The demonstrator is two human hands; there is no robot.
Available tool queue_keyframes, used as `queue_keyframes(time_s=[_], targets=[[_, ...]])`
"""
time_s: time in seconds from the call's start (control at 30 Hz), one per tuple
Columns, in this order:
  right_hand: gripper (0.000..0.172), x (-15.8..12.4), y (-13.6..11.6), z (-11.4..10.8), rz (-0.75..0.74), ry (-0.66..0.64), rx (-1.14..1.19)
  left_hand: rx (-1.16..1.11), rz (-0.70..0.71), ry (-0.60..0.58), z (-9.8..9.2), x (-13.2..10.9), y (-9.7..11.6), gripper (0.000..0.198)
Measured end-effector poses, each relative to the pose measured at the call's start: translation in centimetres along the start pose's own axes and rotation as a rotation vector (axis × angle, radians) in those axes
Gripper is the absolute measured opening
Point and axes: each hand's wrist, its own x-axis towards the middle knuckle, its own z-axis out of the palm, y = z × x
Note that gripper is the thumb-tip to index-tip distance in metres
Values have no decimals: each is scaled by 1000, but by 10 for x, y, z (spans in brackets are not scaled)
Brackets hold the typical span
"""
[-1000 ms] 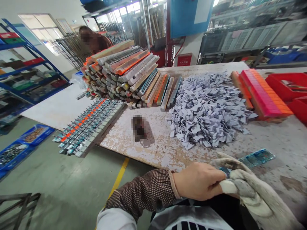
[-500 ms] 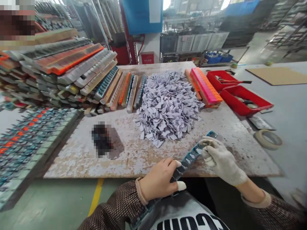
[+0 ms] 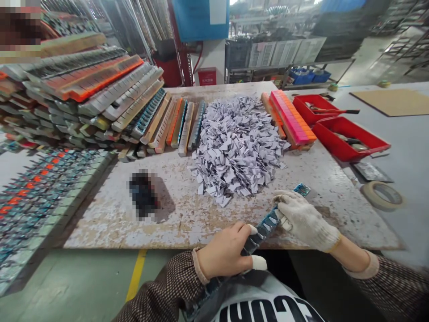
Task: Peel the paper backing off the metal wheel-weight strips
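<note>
A blue-edged slotted strip with small pale pieces along it lies slantwise above the front edge of the worktable. My left hand, with white covers on thumb and a fingertip, is closed on its lower part. My right hand, in a white knit glove, has its fingers wrapped round the strip further up; the far end sticks out beyond the glove. Any small piece between the gloved fingers is hidden. Beyond the hands lies a large heap of small white pieces.
Many slotted bars are stacked at the left, and pink and orange bars flank the heap. Farther right are a red tray, another red tray and a tape roll. Rows of strips fill a rack at left.
My right hand has slid slightly down the strip toward my left hand, leaving more of its far end showing. My left hand still grips the lower part.
</note>
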Motion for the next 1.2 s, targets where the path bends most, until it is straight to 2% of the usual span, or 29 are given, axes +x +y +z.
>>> queue_keyframes(time_s=[0.1, 0.23, 0.3, 0.43, 0.53, 0.7, 0.83, 0.97, 1.03, 1.13, 1.2], targets=[[14, -5, -1, 5, -7, 58, 13, 80, -13, 52, -9, 11, -3, 40], [13, -7, -11, 14, 37, 131, 61, 526, -53, 276, -20, 46, -10, 24], [11, -6, -17, 18, 55, 134, 100, 672, -20, 314, -22, 68, -13, 21], [14, -6, -22, 19, 89, 150, 194, 719, -1, 317, -19, 101, -19, 16], [16, -10, -20, 15, 149, 205, 287, 703, 16, 327, -17, 109, -24, 14], [10, -13, -14, 9, 277, 273, 375, 590, 11, 420, -21, 93, -44, 13], [15, 6, -17, 11, 353, 332, 421, 454, 38, 544, -21, 68, -51, 24], [21, 39, -37, 9, 389, 345, 518, 351, 117, 638, -14, 42, -36, 27], [27, 52, -48, 3, 401, 318, 667, 312, 166, 661, -12, 30, -25, 25], [32, 60, -58, -8, 480, 172, 1018, 208, 266, 633, -12, 17, -11, 23], [33, 56, -58, -12, 528, 101, 1124, 87, 278, 590, -13, 12, -4, 22]])
